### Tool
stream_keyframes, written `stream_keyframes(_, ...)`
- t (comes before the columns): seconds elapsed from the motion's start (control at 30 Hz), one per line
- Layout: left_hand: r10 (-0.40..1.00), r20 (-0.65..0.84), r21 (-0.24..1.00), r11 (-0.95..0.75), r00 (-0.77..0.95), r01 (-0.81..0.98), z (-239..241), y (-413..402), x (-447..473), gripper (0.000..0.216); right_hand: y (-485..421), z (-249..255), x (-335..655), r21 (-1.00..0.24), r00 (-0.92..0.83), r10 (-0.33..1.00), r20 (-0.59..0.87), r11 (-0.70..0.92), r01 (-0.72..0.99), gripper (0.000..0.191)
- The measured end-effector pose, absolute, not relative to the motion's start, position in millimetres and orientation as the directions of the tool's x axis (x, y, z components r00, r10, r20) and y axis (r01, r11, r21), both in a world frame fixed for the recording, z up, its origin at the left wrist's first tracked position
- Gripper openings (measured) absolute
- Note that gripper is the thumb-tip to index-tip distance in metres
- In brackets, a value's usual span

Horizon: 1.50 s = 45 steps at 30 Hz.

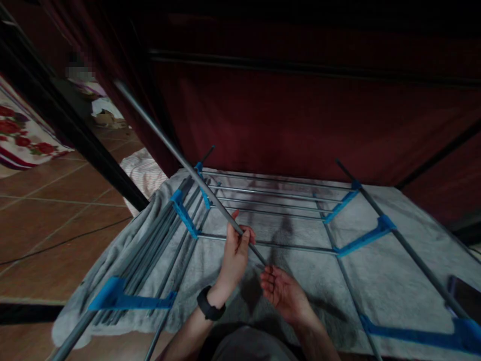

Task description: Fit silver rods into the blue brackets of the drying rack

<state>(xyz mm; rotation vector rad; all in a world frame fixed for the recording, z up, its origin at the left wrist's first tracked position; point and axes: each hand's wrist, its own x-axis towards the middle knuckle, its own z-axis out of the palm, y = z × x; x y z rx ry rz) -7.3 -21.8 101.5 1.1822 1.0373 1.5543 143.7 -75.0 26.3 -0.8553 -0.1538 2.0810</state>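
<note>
A long grey metal tube slants from the upper left down to the middle. My left hand, with a dark band at the wrist, is closed around its lower part. At the tube's lower end are the curled fingertips of my right hand, palm turned up, seemingly pinching the tip. Below and behind stands a partly built rack frame with blue plastic brackets on both sides. Several thin crossbars join the brackets at the back, and one nearer crossbar runs just behind my hands.
A pile of loose grey tubes lies at the left on the grey blanket. Dark red curtains hang behind. A black post rises at the left over tiled floor. A dark flat object lies at the right edge.
</note>
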Motion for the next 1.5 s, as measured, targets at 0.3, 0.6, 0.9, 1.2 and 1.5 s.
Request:
stream_keyframes(0.3,0.961,0.274,0.961,-0.272,-0.028,0.048,109.4,-20.2,-12.3,0.043,-67.8,24.0,175.5,-0.487,-0.174,0.856,-0.487,-0.432,-0.759,0.015)
stream_keyframes(0.6,0.963,0.262,0.929,-0.268,0.060,0.255,95.4,-21.5,-23.0,0.030,-62.1,26.9,196.5,-0.574,-0.009,0.875,-0.483,-0.325,-0.752,0.021)
stream_keyframes(0.9,0.942,0.289,0.718,-0.332,0.171,0.612,55.8,-16.8,-45.6,0.033,-57.8,21.0,210.4,-0.606,0.066,0.882,-0.466,-0.264,-0.750,0.016)
stream_keyframes(1.2,0.897,0.185,0.395,-0.441,0.401,0.806,26.9,-21.3,-50.7,0.049,-58.0,3.1,226.4,-0.702,0.241,0.877,-0.415,-0.140,-0.699,0.029)
stream_keyframes(1.5,0.841,0.056,0.432,-0.506,0.538,0.747,-3.1,-23.8,-52.0,0.056,-59.4,-17.6,252.6,-0.726,0.368,0.831,-0.418,-0.061,-0.685,0.027)
